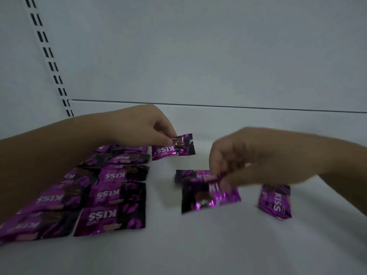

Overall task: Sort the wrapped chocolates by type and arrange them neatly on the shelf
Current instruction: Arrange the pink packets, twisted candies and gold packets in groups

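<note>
Left hand pinches a purple chocolate, likely bound for the rows at eight o'clock; blurred right hand pinches a loose packet.

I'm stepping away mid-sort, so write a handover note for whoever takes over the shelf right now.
Left hand: pinches the far chocolate by its edge, at the far end of the rows.
Right hand, blurred: seems to pinch the middle chocolate, which overlaps the hidden chocolate behind it.
Done: two neat rows of purple chocolates on the left of the shelf.
Left: place both held ones, then the hidden chocolate and the loose chocolate at right.
</note>
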`<state>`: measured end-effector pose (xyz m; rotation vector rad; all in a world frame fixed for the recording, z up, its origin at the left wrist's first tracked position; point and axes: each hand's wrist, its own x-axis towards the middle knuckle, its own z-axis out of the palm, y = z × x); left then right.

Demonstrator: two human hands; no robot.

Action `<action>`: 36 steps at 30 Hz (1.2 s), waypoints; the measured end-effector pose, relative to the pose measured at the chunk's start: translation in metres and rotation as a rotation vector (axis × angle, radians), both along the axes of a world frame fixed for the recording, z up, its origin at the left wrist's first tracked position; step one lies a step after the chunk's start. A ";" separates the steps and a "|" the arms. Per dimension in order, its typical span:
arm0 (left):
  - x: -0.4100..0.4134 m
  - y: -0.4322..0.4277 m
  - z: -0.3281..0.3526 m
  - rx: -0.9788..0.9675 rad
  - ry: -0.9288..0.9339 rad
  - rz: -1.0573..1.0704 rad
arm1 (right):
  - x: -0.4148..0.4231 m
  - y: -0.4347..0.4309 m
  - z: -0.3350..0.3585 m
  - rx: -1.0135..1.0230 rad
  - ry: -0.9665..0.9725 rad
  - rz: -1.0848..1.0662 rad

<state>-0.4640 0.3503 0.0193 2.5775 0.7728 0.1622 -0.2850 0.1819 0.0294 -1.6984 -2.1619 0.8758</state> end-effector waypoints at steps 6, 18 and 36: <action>0.019 0.024 -0.010 0.063 0.047 0.013 | 0.029 0.060 -0.008 0.225 -0.333 -0.265; 0.023 0.026 -0.024 0.253 0.089 -0.078 | 0.024 0.082 -0.036 0.278 -0.525 -0.205; 0.012 0.037 -0.039 0.455 0.107 -0.149 | 0.010 0.098 -0.051 0.424 -0.621 -0.264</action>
